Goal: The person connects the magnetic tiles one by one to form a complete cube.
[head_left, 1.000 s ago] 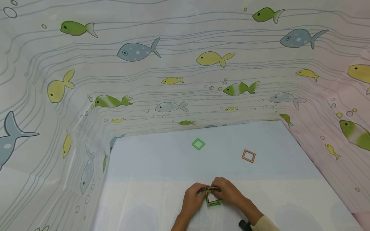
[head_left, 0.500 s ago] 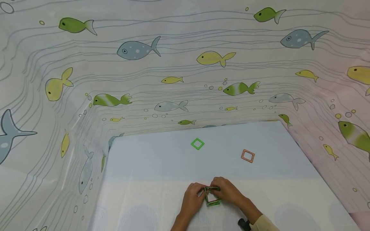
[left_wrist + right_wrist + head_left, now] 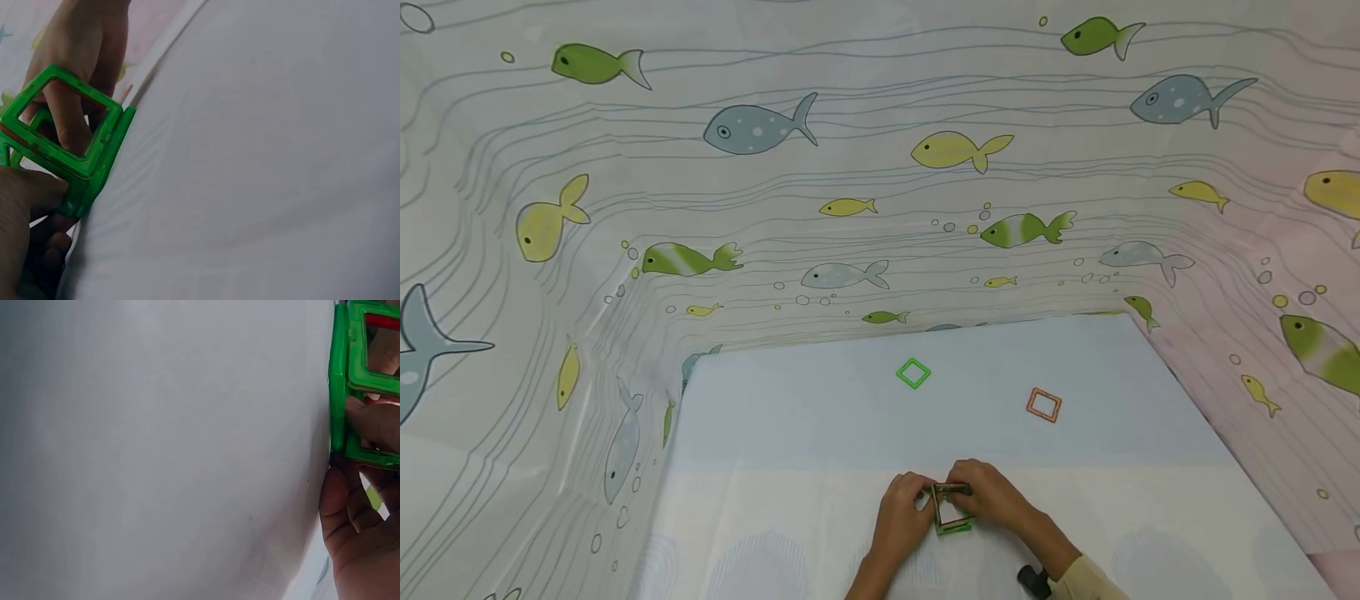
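Note:
Near the front of the table, a small box-like build of green square magnetic tiles (image 3: 953, 528) stands between both hands, with a reddish edge showing on it. My left hand (image 3: 901, 517) pinches its left side near the far corner. From the right, my right hand (image 3: 991, 495) grips the far right part, its fingertips reaching inside the frame. In the left wrist view, one open green tile frame (image 3: 94, 164) faces the camera, joined along its edges to others. The right wrist view shows a green tile edge (image 3: 338, 381) against the white cloth; fingers cover part of the build.
Farther back on the table (image 3: 775, 417) lie a loose bright green square frame (image 3: 922, 363) and an orange square frame (image 3: 1032, 402). A black device (image 3: 1032, 581) is at the right wrist. Fish-patterned sheeting (image 3: 850, 175) surrounds the table's back and sides.
The head view has shifted slightly. Both hands stay on the green tile build with almost no visible movement, and the loose frames have not moved.

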A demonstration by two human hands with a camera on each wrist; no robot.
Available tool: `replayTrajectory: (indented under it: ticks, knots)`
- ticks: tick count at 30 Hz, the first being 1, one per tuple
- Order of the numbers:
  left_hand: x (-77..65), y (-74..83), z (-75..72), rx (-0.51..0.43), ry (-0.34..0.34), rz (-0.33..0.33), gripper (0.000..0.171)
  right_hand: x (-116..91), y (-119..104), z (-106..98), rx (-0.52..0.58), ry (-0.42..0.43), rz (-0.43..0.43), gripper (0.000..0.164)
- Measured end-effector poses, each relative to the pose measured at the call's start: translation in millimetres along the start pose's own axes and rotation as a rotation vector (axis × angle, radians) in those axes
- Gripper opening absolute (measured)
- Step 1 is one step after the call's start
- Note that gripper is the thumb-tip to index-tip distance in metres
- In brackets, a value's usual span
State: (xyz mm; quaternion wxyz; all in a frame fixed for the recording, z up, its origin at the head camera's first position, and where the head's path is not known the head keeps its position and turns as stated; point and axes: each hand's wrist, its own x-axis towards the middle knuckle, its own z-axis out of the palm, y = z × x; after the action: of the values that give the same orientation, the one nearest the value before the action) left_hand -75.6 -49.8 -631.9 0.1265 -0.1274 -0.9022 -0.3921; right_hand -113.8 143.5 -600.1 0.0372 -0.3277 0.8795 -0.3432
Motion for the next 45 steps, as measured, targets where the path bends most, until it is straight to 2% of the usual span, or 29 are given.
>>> replayTrajectory:
  ticks: [8,15,21,27,31,34,36,40,42,45]
  knots:
    - [0.1,0.0,0.7,0.000,-0.034,-0.029,0.015,1,1,0,0.012,-0.012,-0.001,0.010]
    - [0.5,1.4,1.2,0.014,-0.025,-0.023,0.017,0,1,0,0.018,-0.015,-0.009,0.011]
    - [0.2,1.8,1.1,0.026,-0.017,-0.016,0.013,-1,1,-1,0.035,-0.055,0.030,0.011]
    - [-1.3,-0.5,3.5,0.048,0.002,-0.008,0.012,-9,8,-16,0.117,-0.142,0.075,0.020]
    - [-2.0,-0.5,3.8,0.054,0.018,-0.015,0.012,-15,20,-35,0.109,-0.120,0.088,0.021]
    - [-1.8,0.3,3.3,0.049,0.015,-0.037,0.011,-18,32,-54,0.056,-0.012,0.186,0.016]
    - [-1.7,0.6,2.7,0.048,0.012,-0.041,0.010,-19,43,-68,0.004,0.093,0.276,0.013]
    - [-1.8,0.4,2.2,0.050,0.015,-0.035,0.009,-21,66,-95,-0.097,0.257,0.453,0.016]
    - [-2.1,0.2,2.3,0.046,0.019,-0.033,0.009,-24,78,-104,-0.152,0.285,0.540,0.026]
    - [-3.0,0.2,3.3,0.043,0.014,-0.037,0.009,-27,94,-112,-0.196,0.256,0.661,0.046]
